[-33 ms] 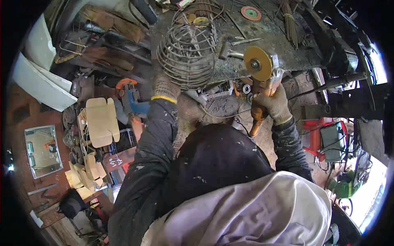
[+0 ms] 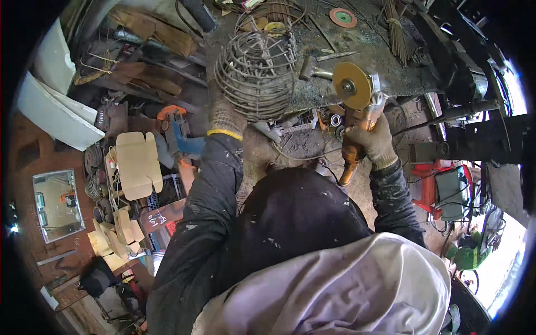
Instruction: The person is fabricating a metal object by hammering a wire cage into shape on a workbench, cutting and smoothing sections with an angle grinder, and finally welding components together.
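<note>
In a knitted work glove, my right hand [image 2: 371,141] is wrapped round the orange-brown body of an angle grinder [image 2: 349,159]. Its tan disc [image 2: 352,85] points upward at the bench's near edge, clear of the wire. My left hand [image 2: 226,118], gloved with a yellow cuff, grips the near left side of a round cage of bent steel wire [image 2: 254,84]; the wire partly hides its fingers. The cage rests on the dark metal bench [image 2: 357,50]. Between cage and disc lies a hammer [image 2: 312,70], with a pointed metal piece [image 2: 335,56] just beyond.
A reddish disc [image 2: 343,18] and a bundle of thin rods [image 2: 394,33] lie farther back on the bench. A power cord [image 2: 307,159] hangs below its edge. At left are an orange-and-blue tool [image 2: 190,145], cardboard [image 2: 138,164] and a mirror [image 2: 58,204]; a red stand [image 2: 427,184] is at right.
</note>
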`<state>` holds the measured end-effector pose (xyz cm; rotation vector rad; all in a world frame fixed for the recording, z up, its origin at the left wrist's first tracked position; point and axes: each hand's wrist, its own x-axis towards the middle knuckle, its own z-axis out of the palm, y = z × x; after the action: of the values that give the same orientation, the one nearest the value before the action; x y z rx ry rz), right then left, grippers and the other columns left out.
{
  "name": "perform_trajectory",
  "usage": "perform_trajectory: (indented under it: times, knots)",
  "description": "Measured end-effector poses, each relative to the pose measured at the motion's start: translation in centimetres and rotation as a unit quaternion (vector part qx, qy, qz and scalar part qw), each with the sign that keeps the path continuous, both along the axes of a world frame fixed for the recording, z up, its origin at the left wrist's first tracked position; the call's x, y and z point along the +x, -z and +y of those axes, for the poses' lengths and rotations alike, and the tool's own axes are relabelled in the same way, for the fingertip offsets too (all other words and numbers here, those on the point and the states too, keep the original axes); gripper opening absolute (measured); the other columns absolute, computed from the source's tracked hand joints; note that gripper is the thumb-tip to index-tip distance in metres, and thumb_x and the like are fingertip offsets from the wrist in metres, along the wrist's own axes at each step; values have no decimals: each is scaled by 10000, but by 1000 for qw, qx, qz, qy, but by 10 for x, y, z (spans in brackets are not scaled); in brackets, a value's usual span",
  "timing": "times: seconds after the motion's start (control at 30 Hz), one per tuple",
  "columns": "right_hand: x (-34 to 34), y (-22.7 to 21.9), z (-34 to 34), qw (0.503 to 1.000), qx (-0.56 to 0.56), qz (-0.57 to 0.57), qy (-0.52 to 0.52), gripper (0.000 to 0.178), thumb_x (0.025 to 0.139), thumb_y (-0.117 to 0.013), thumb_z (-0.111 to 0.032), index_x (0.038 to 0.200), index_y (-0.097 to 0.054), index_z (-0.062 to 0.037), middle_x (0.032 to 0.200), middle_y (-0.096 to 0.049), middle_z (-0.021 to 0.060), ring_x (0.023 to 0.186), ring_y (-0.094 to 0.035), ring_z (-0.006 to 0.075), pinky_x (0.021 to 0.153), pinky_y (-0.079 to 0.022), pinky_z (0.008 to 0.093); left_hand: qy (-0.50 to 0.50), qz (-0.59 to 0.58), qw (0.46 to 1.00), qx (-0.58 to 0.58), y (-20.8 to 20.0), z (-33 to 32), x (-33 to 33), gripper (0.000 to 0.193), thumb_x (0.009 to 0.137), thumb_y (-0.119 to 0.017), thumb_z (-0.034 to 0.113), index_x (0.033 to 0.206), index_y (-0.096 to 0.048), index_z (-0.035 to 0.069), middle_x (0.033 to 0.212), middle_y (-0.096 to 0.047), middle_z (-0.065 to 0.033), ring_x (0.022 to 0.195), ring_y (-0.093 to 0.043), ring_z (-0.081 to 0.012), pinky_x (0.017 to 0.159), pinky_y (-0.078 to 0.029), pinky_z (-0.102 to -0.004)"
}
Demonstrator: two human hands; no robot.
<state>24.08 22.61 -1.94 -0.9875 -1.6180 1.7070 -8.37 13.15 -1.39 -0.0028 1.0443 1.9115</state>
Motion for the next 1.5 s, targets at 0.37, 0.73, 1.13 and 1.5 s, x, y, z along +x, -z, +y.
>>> perform_trajectory:
  times: [0.37, 0.73, 1.13, 1.5]
  knots:
    - [-20, 29, -5, 998, 23, -33, 43, 589, 712, -820, -103, 1226, -546, -8, 1082, -664, 70, 941, -656, 170, 845, -547, 332, 29, 443, 836, -324, 48, -17, -65, 524, 1028, -436, 421, 1340, -512, 7, 1275, -603, -154, 1117, -596, -296, 911, -489, -390]
    - [-20, 23, -13, 997, 21, -45, 52, 570, 713, -820, -100, 1217, -566, -17, 1081, -671, 66, 922, -657, 163, 834, -545, 332, 7, 769, 632, -96, -39, 3, -46, 503, 971, -555, 400, 1250, -582, -18, 1239, -611, -228, 1108, -600, -351, 984, -441, -418]
    - [-12, 23, -21, 996, 4, -17, 91, 579, 696, -838, -114, 1198, -569, -8, 1070, -666, 79, 944, -648, 168, 841, -543, 336, 401, 856, 305, -114, -87, 121, -60, 370, 1011, -475, 404, 1172, -631, 110, 1016, -630, -171, 961, -631, -347, 823, -500, -444]
    - [-9, 25, -10, 996, 13, -70, 44, 604, 713, -805, -94, 1246, -531, -17, 1088, -649, 57, 953, -639, 170, 866, -531, 343, 340, 937, 40, 72, -24, 193, -151, 460, 946, -540, 86, 1394, -471, 162, 938, -616, -129, 892, -626, -320, 791, -525, -432]
